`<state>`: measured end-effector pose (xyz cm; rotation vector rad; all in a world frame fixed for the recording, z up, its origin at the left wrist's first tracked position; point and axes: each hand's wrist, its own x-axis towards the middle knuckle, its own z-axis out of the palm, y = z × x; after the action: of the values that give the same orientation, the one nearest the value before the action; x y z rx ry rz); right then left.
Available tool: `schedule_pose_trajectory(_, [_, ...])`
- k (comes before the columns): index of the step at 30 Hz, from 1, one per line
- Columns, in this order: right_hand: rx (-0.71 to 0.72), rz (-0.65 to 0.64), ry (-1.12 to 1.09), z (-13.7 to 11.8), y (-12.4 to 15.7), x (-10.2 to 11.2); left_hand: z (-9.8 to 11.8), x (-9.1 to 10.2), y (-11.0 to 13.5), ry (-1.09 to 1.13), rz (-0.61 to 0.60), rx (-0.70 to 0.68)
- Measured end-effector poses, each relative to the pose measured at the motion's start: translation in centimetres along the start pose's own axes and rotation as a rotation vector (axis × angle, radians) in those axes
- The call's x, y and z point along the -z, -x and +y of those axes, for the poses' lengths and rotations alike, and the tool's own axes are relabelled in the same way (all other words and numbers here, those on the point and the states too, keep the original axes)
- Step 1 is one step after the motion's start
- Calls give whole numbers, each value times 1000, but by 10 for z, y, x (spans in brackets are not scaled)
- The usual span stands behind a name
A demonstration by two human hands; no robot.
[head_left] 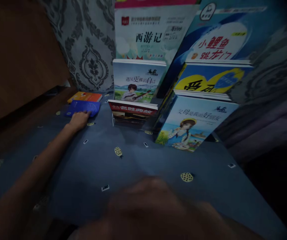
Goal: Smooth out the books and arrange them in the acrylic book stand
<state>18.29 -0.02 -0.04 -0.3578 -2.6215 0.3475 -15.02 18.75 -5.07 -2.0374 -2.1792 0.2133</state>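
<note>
My left hand (79, 120) reaches out to the far left of the table, its fingers curled on the near right edge of a blue book (82, 107). That book lies flat, partly in front of an orange book (89, 97). My right hand (145, 206) is close to the camera at the bottom, dark and smeared, so its fingers cannot be made out. Ahead of it stands a light blue book (195, 123) with a painted child in a yellow hat. To its left, a red-and-dark book (133, 113) leans upright before a guitar-cover book (139, 81).
Behind stand a tall pale green book (153, 30) and a tall blue book (220, 36), with a yellow-and-blue book (213, 78) before it. A patterned cloth (133, 163) covers the table. Patterned wallpaper (93, 63) is at the back, a brown panel (18, 56) at left.
</note>
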Motion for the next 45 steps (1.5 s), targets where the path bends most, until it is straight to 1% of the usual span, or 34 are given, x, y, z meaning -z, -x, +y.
schedule_pose_trajectory(1, [-21,-32,-22,1,-5,12,1,1,11,-7,-11,-16])
schedule_pose_trajectory(2, [5,-35,-29,3,-9,21,2,2,23,-15,-21,-30])
schedule_pose_trajectory(3, [50,-43,-35,7,-11,27,4,4,35,-25,-31,-44])
schedule_pose_trajectory(4, [130,-66,-36,11,-11,28,8,7,48,-39,-44,-60])
schedule_pose_trajectory(5, [146,-52,-29,17,-11,25,14,11,61,-66,-62,-78])
schedule_pose_trajectory(6, [112,-47,-14,24,-9,19,22,14,76,-96,-78,-98])
schedule_pose_trajectory(8, [45,-26,-44,39,-2,0,47,23,106,-146,-84,-141])
schedule_pose_trajectory(10, [-33,58,-132,53,6,-22,80,31,139,-184,-73,-232])
schedule_pose_trajectory(12, [-110,162,-183,64,14,-38,117,38,171,-172,-54,-314])
schedule_pose_trajectory(14, [-185,224,-209,71,20,-46,151,44,199,-133,-22,-418])
schedule_pose_trajectory(15, [-217,227,-220,74,23,-48,164,46,211,-106,0,-475])
schedule_pose_trajectory(16, [-248,218,-228,76,25,-48,174,48,220,-61,20,-558])
schedule_pose_trajectory(18, [-305,172,-233,79,30,-48,183,52,230,48,61,-689])
schedule_pose_trajectory(20, [-353,126,-205,82,33,-48,182,53,228,149,75,-742])
schedule_pose_trajectory(22, [-396,72,-136,85,36,-52,176,52,216,203,63,-714])
schedule_pose_trajectory(26, [-513,-27,70,86,34,-62,162,38,183,173,71,-539])
schedule_pose_trajectory(28, [-539,-58,156,84,32,-62,150,29,171,120,87,-427])
schedule_pose_trajectory(32, [-561,-119,243,80,31,-57,115,15,160,66,88,-231])
schedule_pose_trajectory(34, [-572,-142,262,78,31,-55,99,10,160,90,92,-178])
schedule_pose_trajectory(37, [-578,-148,291,75,27,-54,86,2,161,143,104,-167])
schedule_pose_trajectory(39, [-563,-158,305,73,19,-56,85,-2,161,166,119,-175])
schedule_pose_trajectory(42, [-491,-197,263,71,5,-60,87,-5,160,191,136,-177])
schedule_pose_trajectory(45, [-462,-192,205,77,1,-62,86,-7,159,212,138,-177])
